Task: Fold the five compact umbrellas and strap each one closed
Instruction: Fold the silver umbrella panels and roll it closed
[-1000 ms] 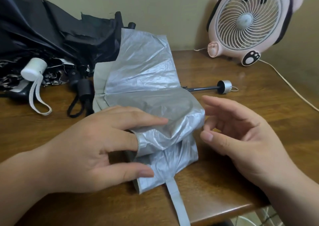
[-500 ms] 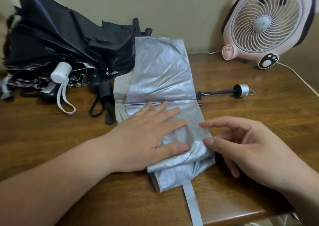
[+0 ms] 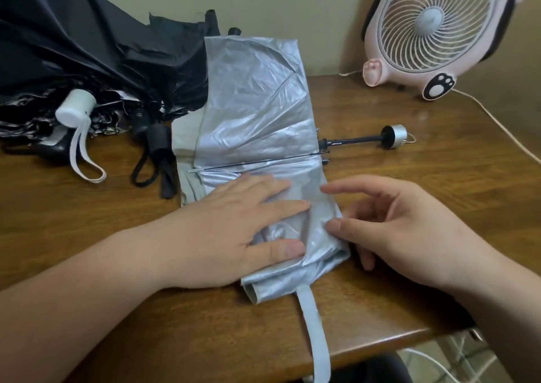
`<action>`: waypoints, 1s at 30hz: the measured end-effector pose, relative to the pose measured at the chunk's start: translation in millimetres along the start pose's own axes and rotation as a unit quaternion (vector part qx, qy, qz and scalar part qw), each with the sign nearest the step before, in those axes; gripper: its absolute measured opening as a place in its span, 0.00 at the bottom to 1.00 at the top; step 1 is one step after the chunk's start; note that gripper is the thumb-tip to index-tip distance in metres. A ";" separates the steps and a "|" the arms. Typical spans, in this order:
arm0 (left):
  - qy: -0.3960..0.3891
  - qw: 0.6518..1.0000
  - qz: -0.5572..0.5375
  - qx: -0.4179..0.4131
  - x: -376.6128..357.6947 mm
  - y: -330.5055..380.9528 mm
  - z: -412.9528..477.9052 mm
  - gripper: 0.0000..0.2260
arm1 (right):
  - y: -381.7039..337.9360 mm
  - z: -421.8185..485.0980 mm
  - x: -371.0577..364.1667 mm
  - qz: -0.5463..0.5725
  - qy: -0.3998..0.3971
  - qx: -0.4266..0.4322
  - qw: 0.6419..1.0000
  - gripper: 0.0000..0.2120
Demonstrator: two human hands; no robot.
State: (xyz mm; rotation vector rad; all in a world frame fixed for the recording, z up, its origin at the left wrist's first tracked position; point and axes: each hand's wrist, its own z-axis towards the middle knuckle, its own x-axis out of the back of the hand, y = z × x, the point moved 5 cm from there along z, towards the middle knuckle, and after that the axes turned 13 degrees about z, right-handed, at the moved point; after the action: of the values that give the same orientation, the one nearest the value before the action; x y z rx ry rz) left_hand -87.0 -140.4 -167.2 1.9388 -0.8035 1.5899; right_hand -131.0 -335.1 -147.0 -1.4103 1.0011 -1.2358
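Note:
A silver compact umbrella (image 3: 257, 110) lies across the middle of the wooden table (image 3: 409, 195), canopy partly pleated flat, its black shaft and silver handle (image 3: 395, 136) pointing right. Its grey strap (image 3: 314, 327) hangs over the front edge. My left hand (image 3: 234, 230) presses flat on the near folds with straight fingers. My right hand (image 3: 401, 224) touches the right edge of the folded fabric with thumb and fingertips, fingers loosely bent. A heap of unfolded black umbrellas (image 3: 96, 60) lies at the back left, one with a white handle (image 3: 74, 107) and white wrist loop.
A pink desk fan (image 3: 433, 28) stands at the back right, its cord (image 3: 503, 131) running along the table's right side. A black handle with a black loop (image 3: 155, 148) lies just left of the silver umbrella. The table's front edge is near my wrists.
My left hand let go of the fold it gripped and now lies flat on the fabric. My right hand has moved in and touches the fabric's right edge. The view shifted left.

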 end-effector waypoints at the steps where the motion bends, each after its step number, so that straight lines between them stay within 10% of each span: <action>1: -0.004 1.000 0.006 -0.006 0.3 1.2 -0.5 0.32 | 0.5 -1.5 -0.6 0.030 -0.017 -0.003 0.999 0.20; 17: -0.022 0.993 0.112 -0.040 -6.1 11.0 -8.2 0.34 | 12.3 -11.2 17.1 -0.024 0.000 0.057 0.998 0.10; 30: 0.122 0.981 0.091 -0.119 1.8 18.1 -19.5 0.29 | 17.2 -17.4 10.3 -0.038 -0.053 0.179 0.982 0.15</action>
State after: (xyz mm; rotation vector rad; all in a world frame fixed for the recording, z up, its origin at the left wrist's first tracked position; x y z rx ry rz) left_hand -113.1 -139.6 -161.5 1.5037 -1.0365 1.7077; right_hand -146.4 -350.9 -161.8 -1.2250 0.6189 -1.3062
